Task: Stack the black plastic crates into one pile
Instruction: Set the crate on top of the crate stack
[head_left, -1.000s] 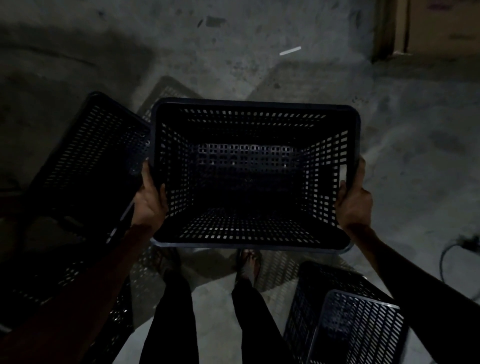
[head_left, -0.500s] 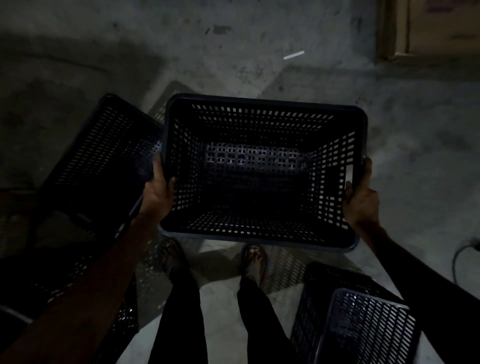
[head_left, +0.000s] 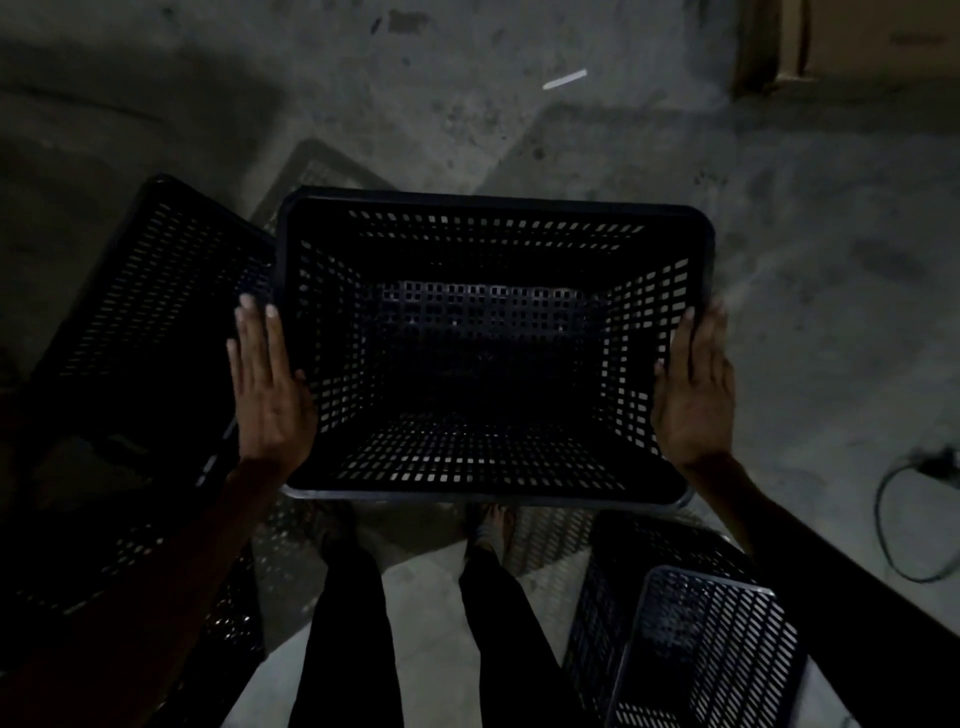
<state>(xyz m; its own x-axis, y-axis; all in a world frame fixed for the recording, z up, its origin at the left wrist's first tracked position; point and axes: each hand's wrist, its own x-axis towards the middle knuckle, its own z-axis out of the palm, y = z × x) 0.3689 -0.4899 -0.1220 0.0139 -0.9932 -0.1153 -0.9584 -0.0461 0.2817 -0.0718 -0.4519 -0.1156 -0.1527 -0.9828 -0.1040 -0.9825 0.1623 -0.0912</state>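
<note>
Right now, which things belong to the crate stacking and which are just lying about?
Job: middle crate, left crate, lower-right crate, left hand, right hand.
Lying about: cable, white strip, brown box.

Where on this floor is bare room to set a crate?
Bare floor lies beyond the held crate, up to the white strip, and right of it, before the cable. Crowded: tilted crate on the left, crates beside the feet.
</note>
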